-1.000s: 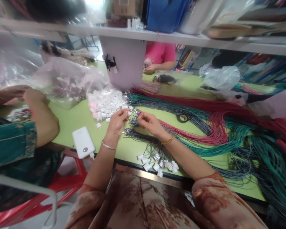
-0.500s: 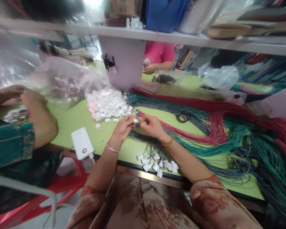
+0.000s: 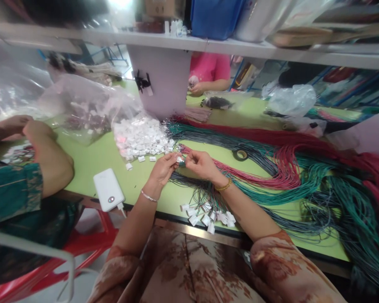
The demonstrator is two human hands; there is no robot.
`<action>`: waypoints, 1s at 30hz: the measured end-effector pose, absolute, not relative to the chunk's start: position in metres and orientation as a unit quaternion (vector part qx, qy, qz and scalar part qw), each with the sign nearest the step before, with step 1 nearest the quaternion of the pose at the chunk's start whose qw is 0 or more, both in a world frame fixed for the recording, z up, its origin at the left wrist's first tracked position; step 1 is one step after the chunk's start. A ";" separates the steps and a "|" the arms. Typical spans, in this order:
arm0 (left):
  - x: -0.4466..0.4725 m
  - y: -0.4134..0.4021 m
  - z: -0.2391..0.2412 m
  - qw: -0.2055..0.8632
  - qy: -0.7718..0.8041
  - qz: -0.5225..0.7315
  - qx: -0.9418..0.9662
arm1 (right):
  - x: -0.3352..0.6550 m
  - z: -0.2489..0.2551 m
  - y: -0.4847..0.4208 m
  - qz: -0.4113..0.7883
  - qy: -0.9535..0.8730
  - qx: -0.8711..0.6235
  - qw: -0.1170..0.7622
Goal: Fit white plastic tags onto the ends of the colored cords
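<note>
Moved the left hand toward 4 o'clock since a second ago, off the edge of the plastic bag. Carried the white plug along in its fingertips, now right up by the right hand. Edged the right hand slightly toward 3 o'clock, with a narrower gap between both. Covered the silvery ends of the dark wires behind the left hand. Uncovered a loose plug at 10 o'clock from it. Swung the view slightly, shifting the bench scene toward 10 o'clock.
</note>
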State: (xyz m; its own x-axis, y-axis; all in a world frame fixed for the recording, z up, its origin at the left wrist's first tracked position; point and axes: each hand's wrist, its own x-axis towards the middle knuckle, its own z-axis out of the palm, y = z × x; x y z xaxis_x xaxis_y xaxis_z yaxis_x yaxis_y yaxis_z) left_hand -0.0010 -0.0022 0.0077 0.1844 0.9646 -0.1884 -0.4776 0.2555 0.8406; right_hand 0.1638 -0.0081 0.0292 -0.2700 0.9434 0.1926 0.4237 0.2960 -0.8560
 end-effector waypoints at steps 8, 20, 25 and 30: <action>0.000 -0.004 0.010 0.681 0.389 0.523 0.333 | 0.166 0.029 -0.007 0.353 -0.719 -0.472 0.368; 0.000 -0.004 0.011 0.683 0.394 0.522 0.325 | 0.168 0.026 -0.005 0.336 -0.744 -0.461 0.348; 0.007 -0.008 0.007 0.653 0.408 0.518 0.373 | 0.164 0.018 -0.004 0.304 -0.755 -0.462 0.351; 0.010 -0.008 0.004 0.617 0.434 0.536 0.379 | 0.164 0.016 -0.005 0.275 -0.773 -0.448 0.353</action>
State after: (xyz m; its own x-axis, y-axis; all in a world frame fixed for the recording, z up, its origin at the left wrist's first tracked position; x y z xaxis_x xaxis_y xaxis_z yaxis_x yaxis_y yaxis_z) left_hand 0.0098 -0.0084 0.0035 0.0480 0.9904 -0.1296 -0.3325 0.1382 0.9329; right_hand 0.1636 -0.0049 0.0160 -0.3483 0.8881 0.2998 0.4987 0.4464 -0.7430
